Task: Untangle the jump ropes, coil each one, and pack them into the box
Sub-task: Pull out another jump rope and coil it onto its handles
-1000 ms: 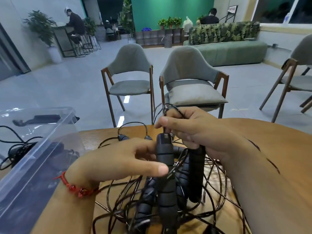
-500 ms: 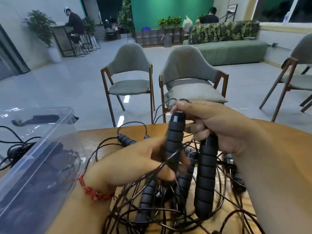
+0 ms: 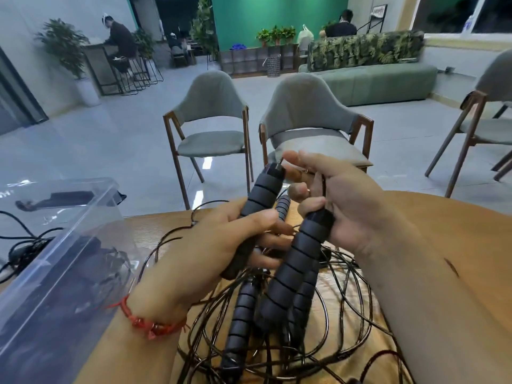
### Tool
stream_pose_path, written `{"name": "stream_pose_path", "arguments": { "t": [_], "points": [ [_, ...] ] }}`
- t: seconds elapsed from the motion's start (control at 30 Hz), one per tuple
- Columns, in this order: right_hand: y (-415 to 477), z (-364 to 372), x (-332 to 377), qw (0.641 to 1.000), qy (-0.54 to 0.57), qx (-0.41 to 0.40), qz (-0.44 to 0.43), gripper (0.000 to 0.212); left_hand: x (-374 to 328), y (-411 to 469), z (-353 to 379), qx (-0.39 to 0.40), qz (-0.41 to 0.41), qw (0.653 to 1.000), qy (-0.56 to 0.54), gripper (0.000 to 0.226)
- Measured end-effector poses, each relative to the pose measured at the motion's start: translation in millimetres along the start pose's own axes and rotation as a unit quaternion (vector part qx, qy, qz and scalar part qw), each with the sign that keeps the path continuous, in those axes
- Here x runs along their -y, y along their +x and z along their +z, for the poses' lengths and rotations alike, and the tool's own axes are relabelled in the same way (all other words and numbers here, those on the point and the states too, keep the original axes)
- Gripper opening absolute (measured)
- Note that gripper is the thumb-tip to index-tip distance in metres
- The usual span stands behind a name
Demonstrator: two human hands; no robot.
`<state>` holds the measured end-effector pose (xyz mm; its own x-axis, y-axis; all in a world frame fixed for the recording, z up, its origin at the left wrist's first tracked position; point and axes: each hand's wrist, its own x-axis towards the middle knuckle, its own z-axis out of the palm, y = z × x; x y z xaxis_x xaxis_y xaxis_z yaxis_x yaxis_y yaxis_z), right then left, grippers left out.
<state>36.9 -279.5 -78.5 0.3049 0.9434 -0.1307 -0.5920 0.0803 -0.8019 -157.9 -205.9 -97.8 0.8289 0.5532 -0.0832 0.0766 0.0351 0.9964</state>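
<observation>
A tangle of black jump ropes lies on the wooden table, its thin cords looping under both hands. My left hand grips one ribbed black handle, tilted up to the right. My right hand holds a second black handle with its lower fingers and pinches a thin cord near the first handle's tip. More black handles hang below among the cords. The clear plastic box stands at the left with dark ropes inside.
Two grey chairs stand just beyond the table's far edge, a third chair at the right. Black cables lie left of the box. People sit far back in the room.
Both hands have lifted the handles higher. The left hand now grips its handle fully and tilts it to the right; the right hand's upper fingers have opened toward the handle's tip.
</observation>
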Motion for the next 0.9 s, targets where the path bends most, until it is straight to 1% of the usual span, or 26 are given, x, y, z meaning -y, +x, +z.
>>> {"name": "stream_pose_path", "arguments": {
  "t": [0.1,0.17,0.23,0.33,0.47,0.53,0.7,0.8,0.9],
  "points": [
    [3.8,2.8,-11.3,0.997,0.041,-0.057,-0.045,0.020,2.7,-1.8,1.7,0.048,-0.014,0.999,0.016,0.028],
    [3.5,6.0,-15.7,0.992,0.076,-0.080,-0.067,0.017,5.6,-1.8,0.8,0.083,-0.017,0.996,0.019,0.031],
    [2.3,9.0,-17.3,0.989,0.097,-0.082,-0.081,0.015,5.7,-1.8,-1.7,0.103,-0.018,0.994,0.007,0.034],
    [3.1,10.2,-18.3,0.987,0.094,-0.077,-0.101,0.016,3.8,-2.9,-8.3,0.155,-0.046,0.987,-0.001,0.043],
    [4.8,9.9,-19.4,0.986,0.095,-0.076,-0.112,0.018,0.6,-6.2,-18.3,0.203,-0.082,0.975,0.037,0.044],
    [5.4,8.1,-18.2,0.985,0.095,-0.084,-0.117,0.018,1.3,-7.5,-22.9,0.214,-0.090,0.972,0.036,0.041],
    [6.1,7.7,-21.2,0.979,0.098,-0.086,-0.155,0.017,4.6,-4.4,-20.0,0.206,-0.089,0.974,0.031,0.039],
    [4.7,7.3,-20.6,0.974,0.089,-0.092,-0.187,0.017,7.3,-0.9,-15.0,0.207,-0.094,0.974,0.006,0.040],
    [4.1,5.9,-19.1,0.973,0.070,-0.097,-0.197,0.019,7.5,0.6,-10.4,0.197,-0.089,0.976,-0.020,0.042]
  ]
}}
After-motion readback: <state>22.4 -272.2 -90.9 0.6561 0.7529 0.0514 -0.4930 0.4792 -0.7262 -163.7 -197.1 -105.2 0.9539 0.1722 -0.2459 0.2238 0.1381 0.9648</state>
